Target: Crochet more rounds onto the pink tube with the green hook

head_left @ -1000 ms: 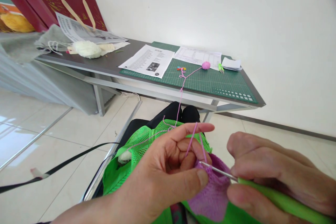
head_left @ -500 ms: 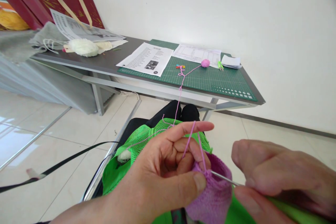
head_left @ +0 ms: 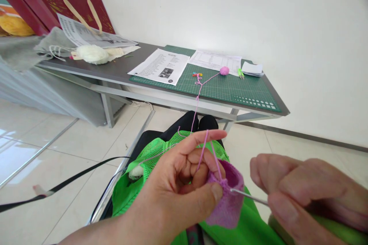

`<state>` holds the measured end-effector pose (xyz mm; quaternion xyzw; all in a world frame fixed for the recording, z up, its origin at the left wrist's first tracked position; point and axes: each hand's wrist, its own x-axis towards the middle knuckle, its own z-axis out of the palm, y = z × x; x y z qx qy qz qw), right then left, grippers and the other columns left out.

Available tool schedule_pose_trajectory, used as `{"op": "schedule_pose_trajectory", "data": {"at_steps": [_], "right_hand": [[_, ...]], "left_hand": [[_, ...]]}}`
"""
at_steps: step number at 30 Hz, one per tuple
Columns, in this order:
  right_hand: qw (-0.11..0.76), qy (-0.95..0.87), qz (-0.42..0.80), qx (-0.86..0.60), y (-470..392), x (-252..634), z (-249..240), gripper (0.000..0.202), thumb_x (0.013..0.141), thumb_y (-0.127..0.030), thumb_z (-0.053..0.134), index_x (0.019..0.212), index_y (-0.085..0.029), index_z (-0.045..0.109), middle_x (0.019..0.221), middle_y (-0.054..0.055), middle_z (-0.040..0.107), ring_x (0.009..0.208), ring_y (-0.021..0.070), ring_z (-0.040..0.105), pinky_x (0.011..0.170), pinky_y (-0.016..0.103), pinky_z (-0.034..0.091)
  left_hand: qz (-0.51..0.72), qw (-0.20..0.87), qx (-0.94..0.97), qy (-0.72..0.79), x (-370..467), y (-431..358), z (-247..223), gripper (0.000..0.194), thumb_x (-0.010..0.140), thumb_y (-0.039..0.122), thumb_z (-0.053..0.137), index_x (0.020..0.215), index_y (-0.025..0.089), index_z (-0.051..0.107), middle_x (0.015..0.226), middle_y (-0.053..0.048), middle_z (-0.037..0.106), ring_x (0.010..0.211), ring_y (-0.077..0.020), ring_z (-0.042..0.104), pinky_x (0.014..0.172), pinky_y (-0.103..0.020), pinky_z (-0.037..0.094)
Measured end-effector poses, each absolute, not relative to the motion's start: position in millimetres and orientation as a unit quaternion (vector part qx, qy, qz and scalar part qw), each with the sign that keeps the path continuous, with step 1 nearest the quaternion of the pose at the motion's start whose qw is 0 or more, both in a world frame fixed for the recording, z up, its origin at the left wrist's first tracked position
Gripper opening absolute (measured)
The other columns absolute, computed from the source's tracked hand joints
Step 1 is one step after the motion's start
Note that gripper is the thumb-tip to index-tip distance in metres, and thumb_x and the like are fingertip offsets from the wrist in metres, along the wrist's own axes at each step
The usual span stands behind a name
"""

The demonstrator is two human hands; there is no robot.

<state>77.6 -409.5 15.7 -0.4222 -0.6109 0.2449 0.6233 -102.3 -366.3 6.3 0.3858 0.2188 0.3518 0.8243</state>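
My left hand (head_left: 184,180) pinches the rim of a pinkish-purple crochet piece (head_left: 230,210), a hollow, cup-like shape. Pink yarn (head_left: 203,149) loops over its raised index finger and runs down to the stitches. My right hand (head_left: 310,191) is closed on a crochet hook (head_left: 253,196) with a metal shaft and a green handle. The hook's tip lies against the outside of the piece, just below its rim. From my lap the yarn leads up to a small pink yarn ball (head_left: 224,71) on the table.
On the table, a green cutting mat (head_left: 218,90) carries printed sheets (head_left: 161,65), colourful stitch markers (head_left: 197,74), green snips (head_left: 240,73) and white paper pieces (head_left: 252,69). White yarn (head_left: 92,54) and maroon bags (head_left: 63,4) stand left. A green mesh garment (head_left: 155,149) covers my lap.
The hook has come out of the rim stitches, and its tip now shows on the outside of the crochet piece. My left hand and the piece have shifted slightly left.
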Motion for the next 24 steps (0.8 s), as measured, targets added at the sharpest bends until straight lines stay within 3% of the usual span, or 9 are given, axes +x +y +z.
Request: {"op": "schedule_pose_trajectory", "data": {"at_steps": [4, 7, 11, 15, 18, 21, 24], "right_hand": [[0.672, -0.581, 0.207, -0.41, -406, 74, 3, 0.018, 0.104, -0.033, 0.063, 0.089, -0.024, 0.067, 0.059, -0.005, 0.045, 0.05, 0.0108, 0.039, 0.045, 0.029, 0.028], [0.656, -0.61, 0.156, -0.416, -404, 82, -4, 0.025, 0.106, -0.035, 0.06, 0.087, -0.024, 0.072, 0.062, -0.001, 0.053, 0.054, 0.0138, 0.046, 0.046, 0.03, 0.031], [0.61, -0.64, 0.17, -0.434, -403, 86, -3, 0.021, 0.101, -0.023, 0.065, 0.079, -0.023, 0.065, 0.061, -0.002, 0.049, 0.057, 0.0142, 0.047, 0.05, 0.03, 0.033], [0.589, -0.666, 0.176, -0.422, -401, 80, 6, 0.009, 0.096, -0.023, 0.069, 0.089, -0.021, 0.064, 0.063, -0.003, 0.049, 0.061, 0.0131, 0.051, 0.051, 0.028, 0.034], [0.549, -0.692, 0.195, -0.427, -399, 80, 13, 0.004, 0.094, -0.022, 0.068, 0.098, -0.022, 0.065, 0.068, -0.005, 0.052, 0.059, 0.01, 0.049, 0.053, 0.026, 0.039], [0.481, -0.734, 0.207, -0.433, -397, 84, 20, 0.01, 0.093, -0.024, 0.067, 0.102, -0.025, 0.064, 0.076, -0.005, 0.059, 0.067, 0.0115, 0.055, 0.069, 0.03, 0.047], [0.439, -0.767, 0.199, -0.424, -396, 89, 25, 0.009, 0.092, -0.02, 0.066, 0.097, -0.026, 0.061, 0.077, -0.006, 0.062, 0.07, 0.0127, 0.055, 0.079, 0.034, 0.046]], "left_hand": [[0.371, 0.803, 0.412, 0.218, -103, -368, 6, 0.049, 0.096, 0.023, 0.078, 0.14, 0.043, 0.067, 0.067, 0.008, 0.04, 0.06, -0.009, 0.036, 0.058, -0.021, 0.032], [0.384, 0.798, 0.418, 0.203, -104, -367, 6, 0.058, 0.097, 0.02, 0.076, 0.146, 0.048, 0.062, 0.069, 0.008, 0.044, 0.058, -0.0082, 0.033, 0.056, -0.02, 0.031], [0.391, 0.798, 0.419, 0.19, -105, -367, 7, 0.073, 0.098, 0.016, 0.074, 0.154, 0.054, 0.049, 0.073, 0.008, 0.046, 0.057, -0.0078, 0.028, 0.054, -0.021, 0.025], [0.395, 0.797, 0.418, 0.184, -106, -368, 8, 0.083, 0.099, 0.014, 0.073, 0.161, 0.054, 0.036, 0.066, 0.01, 0.035, 0.058, -0.0101, 0.026, 0.055, -0.022, 0.026], [0.395, 0.802, 0.411, 0.176, -107, -368, 8, 0.085, 0.099, 0.012, 0.072, 0.16, 0.057, 0.035, 0.068, 0.01, 0.039, 0.057, -0.0096, 0.026, 0.053, -0.022, 0.025], [0.394, 0.801, 0.416, 0.172, -107, -367, 8, 0.085, 0.099, 0.013, 0.072, 0.158, 0.061, 0.036, 0.072, 0.009, 0.046, 0.058, -0.0094, 0.027, 0.054, -0.022, 0.026], [0.393, 0.798, 0.423, 0.174, -108, -366, 7, 0.087, 0.099, 0.014, 0.073, 0.159, 0.062, 0.032, 0.069, 0.009, 0.044, 0.06, -0.0104, 0.029, 0.057, -0.023, 0.028]]}}
